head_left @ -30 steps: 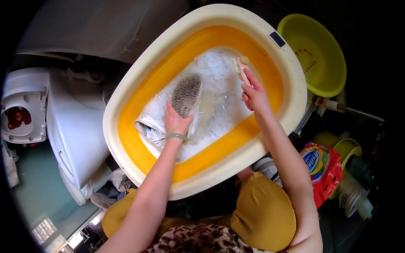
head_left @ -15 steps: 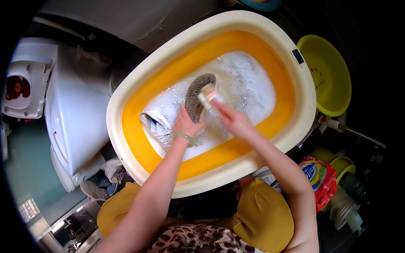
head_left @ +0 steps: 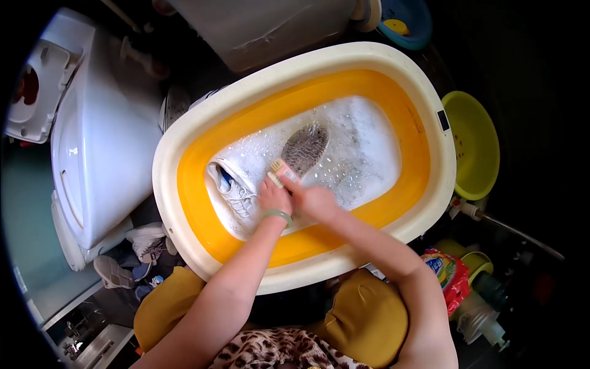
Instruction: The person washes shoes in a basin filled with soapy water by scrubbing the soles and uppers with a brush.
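A shoe (head_left: pixel 305 149) lies sole up in foamy water inside a cream and yellow tub (head_left: pixel 246 106). My left hand (head_left: pixel 275 195) is closed at the shoe's near end, which the hands partly hide. In my right hand (head_left: pixel 312 200) is a scrub brush (head_left: pixel 284 170) with pale bristles and a pinkish body, held over that near end, right beside the left fingers. A second shoe, a white sneaker (head_left: pixel 236 192) with laces, sits in the suds left of my left hand.
A lime-green basin (head_left: pixel 470 146) stands right of the tub, a blue basin (head_left: pixel 405 24) beyond it. Several shoes (head_left: pixel 126 264) lie at lower left, near a white toilet (head_left: pixel 101 154). A red detergent bag (head_left: pixel 452 280) is at lower right.
The brush has come from the middle of the sole down and left to the near end, by my left hand. The shoe now leans further right. The view has shifted slightly.
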`<state>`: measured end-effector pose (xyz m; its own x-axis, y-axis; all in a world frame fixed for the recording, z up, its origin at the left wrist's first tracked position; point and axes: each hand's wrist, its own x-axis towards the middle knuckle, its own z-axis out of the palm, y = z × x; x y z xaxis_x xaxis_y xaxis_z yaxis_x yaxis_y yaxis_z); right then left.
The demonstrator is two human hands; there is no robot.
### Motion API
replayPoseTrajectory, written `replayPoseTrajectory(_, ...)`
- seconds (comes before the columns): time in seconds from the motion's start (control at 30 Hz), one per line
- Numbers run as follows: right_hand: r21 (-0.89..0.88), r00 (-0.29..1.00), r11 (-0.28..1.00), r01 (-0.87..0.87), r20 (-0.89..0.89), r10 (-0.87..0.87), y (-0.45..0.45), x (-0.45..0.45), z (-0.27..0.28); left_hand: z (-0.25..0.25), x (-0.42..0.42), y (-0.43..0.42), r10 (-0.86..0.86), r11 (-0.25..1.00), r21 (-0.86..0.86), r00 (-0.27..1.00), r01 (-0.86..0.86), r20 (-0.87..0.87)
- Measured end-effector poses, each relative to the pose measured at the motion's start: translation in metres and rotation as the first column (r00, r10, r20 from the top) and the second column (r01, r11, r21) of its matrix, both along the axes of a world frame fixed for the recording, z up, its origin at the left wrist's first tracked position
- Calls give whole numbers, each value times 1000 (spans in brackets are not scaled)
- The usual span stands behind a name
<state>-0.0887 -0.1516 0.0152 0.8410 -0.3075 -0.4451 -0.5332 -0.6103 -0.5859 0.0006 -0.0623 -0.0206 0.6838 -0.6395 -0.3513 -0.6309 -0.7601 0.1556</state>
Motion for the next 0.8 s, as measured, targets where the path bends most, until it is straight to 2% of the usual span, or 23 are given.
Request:
replayPoseTrajectory(0.07,-3,1000,1000,1,-15,-1,-13,3,5,-16,0,4,29,999,21,999,-29,-14)
replayPoseTrajectory(0.13,-182,999,983,15,-40,-23,-50,12,-7,16,-2,-5,6,1000,-19,1000,-6,-21)
replayPoseTrajectory(0.17,-140,988,978,156,38,-152,-75,15,-22,16,-4,-5,24,1000,-12,999,-24,-24)
replayPoseTrajectory(0.2,-144,988,978,152,39,-148,-86,6,-24,18,-4,-7,28,999,-16,999,-28,-24)
replayPoseTrajectory(0.27,-71,941,940,333,81,-328,-103,-8,-19,28,-3,-11,4,999,37,997,-1,-80)
replayPoseTrajectory(0.3,-109,928,923,369,90,-361,-89,-20,-45,31,-2,-15,2,1000,14,997,-1,-81)
replayPoseTrajectory(0.33,-158,928,920,360,159,-336,-66,-31,-45,32,-2,-16,5,999,43,995,-1,-100)
replayPoseTrajectory(0.37,-130,951,943,306,92,-295,-44,-37,-22,32,-3,-14,14,996,85,993,-4,-121)
replayPoseTrajectory(0.4,-73,970,973,218,128,-208,-20,-47,-28,27,-3,-11,19,996,90,992,-7,-126)
replayPoseTrajectory(0.47,-64,998,998,-11,59,15,4,-40,-14,15,-1,-5,-2,1000,13,996,3,-87)
replayPoseTrajectory(0.6,-130,997,988,79,27,-76,-74,-26,-26,14,0,-5,-5,998,68,998,9,-69)
replayPoseTrajectory(0.67,-71,972,970,233,30,-232,-97,-29,-27,15,2,-9,-35,998,42,996,39,-84)
replayPoseTrajectory(0.7,-94,962,958,271,49,-268,-83,-33,-49,19,3,-14,-43,999,21,995,45,-87)
replayPoseTrajectory(0.73,-129,960,951,279,66,-273,-60,-38,-35,25,1,-15,-19,998,51,995,24,-100)
replayPoseTrajectory(0.8,-5,997,997,76,-28,-76,-25,-47,-14,22,1,-12,8,995,96,994,3,-112)
